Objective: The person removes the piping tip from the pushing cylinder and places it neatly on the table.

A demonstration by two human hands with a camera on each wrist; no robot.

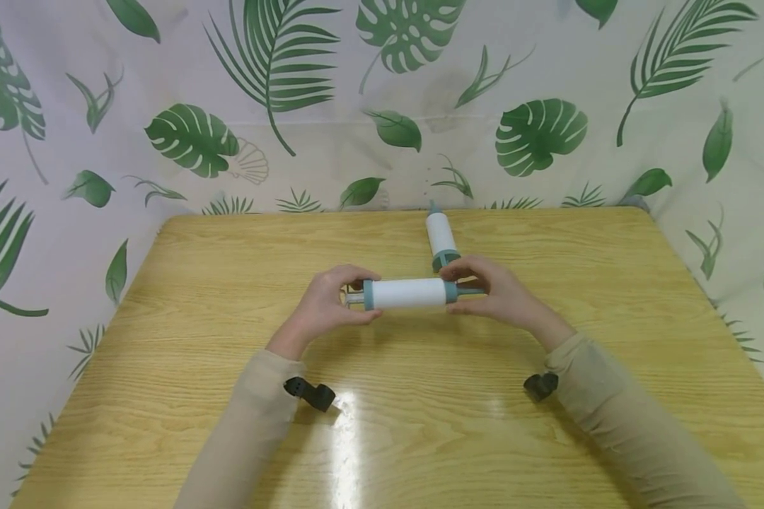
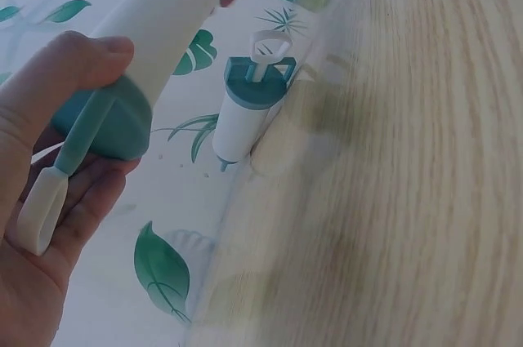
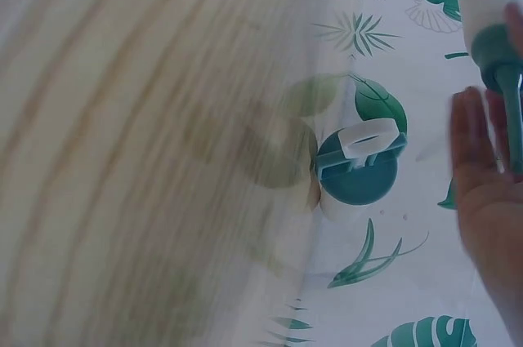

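Observation:
A large syringe [image 1: 409, 293] with a white barrel and teal ends is held level above the table by both hands. My left hand [image 1: 325, 300] grips its teal end cap, thumb on one side and fingers on the other. From that cap a teal rod with a white loop handle [image 2: 41, 215] runs back along the palm. My right hand [image 1: 499, 293] holds the opposite end around the teal collar [image 3: 493, 46], and the long teal nozzle [image 3: 511, 114] points into its palm. Just beyond the right fingers lies a second syringe [image 1: 442, 233], its nozzle toward the wall.
The wooden table [image 1: 229, 261] meets a wall covering [image 1: 318, 152] with green leaf prints at the back. In the right wrist view, the second syringe's white loop handle [image 3: 369, 136] faces the camera. Each sleeve cuff carries a small black camera [image 1: 318, 396].

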